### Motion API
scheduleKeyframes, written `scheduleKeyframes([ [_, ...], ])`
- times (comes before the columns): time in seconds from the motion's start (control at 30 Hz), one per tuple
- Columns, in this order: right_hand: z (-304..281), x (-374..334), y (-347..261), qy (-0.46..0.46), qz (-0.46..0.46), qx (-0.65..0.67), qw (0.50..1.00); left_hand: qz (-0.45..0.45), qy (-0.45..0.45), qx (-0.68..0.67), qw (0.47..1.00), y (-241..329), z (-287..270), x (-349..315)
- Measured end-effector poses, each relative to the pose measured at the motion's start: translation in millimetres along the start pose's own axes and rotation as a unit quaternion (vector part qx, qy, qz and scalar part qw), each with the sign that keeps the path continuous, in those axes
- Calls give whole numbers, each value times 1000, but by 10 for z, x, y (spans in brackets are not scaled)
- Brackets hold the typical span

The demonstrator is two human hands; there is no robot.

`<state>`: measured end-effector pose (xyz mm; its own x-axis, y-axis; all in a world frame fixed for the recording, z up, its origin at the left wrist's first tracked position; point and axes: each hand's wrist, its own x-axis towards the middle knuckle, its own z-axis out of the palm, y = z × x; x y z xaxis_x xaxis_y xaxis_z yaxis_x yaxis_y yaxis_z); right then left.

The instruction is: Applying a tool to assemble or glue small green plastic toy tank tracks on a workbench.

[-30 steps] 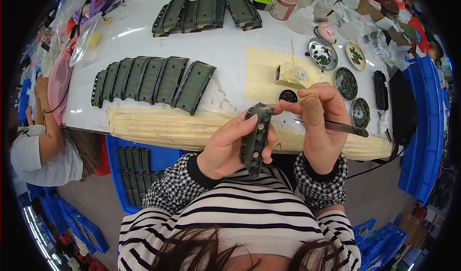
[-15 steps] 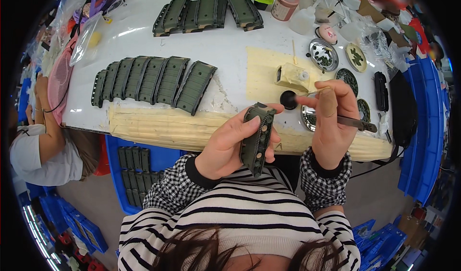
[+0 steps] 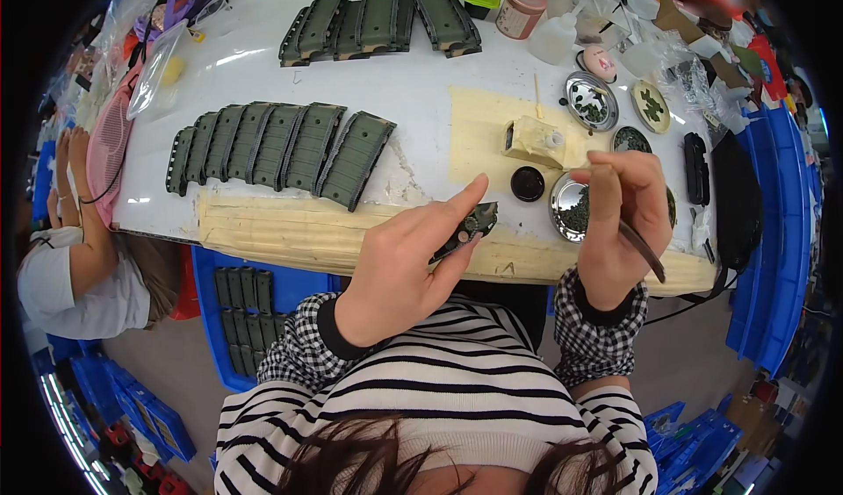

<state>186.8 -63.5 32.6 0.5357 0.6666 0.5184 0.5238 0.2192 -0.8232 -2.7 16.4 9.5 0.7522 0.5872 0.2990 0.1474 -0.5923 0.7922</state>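
Note:
My left hand (image 3: 395,267) is closed round a curved green plastic shell (image 3: 475,224), now seen end-on; most of it is hidden by the fingers. To the right, my right hand (image 3: 619,223) pinches a thin dark metal tool that looks like tweezers (image 3: 644,254), its rear end slanting down past the palm. The tool's tip is hidden behind the fingers. Beside that hand lies a round metal dish (image 3: 572,218) of small green bits. A round black pot (image 3: 528,183) stands between the hands, in front of a block wrapped in yellow tape (image 3: 532,141).
Similar green shells (image 3: 279,148) form a row on the white table (image 3: 421,82), with more (image 3: 373,23) farther back. More small dishes (image 3: 593,100) and a black case (image 3: 696,167) lie right. A blue crate (image 3: 211,319) of shells sits below left. Another person's arm (image 3: 77,179) shows far left.
My left hand has rolled over, turning the shell from its long side to its end. My right hand has shifted slightly right, and the tool now slants more steeply downward.

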Motion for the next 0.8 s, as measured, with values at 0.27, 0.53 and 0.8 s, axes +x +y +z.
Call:
scheduleKeyframes([
  [0.27, 97, -159, -57, -160, 111, 188, 963, 28, -8, 32, 999, 16, 70, -3],
  [0.53, 107, -166, -46, -169, 104, 173, 965, 31, 11, 19, 999, 49, 63, 7],
  [0.8, 62, -102, 5, -74, 105, 168, 977, 22, 8, 2, 1000, 61, 43, 18],
])
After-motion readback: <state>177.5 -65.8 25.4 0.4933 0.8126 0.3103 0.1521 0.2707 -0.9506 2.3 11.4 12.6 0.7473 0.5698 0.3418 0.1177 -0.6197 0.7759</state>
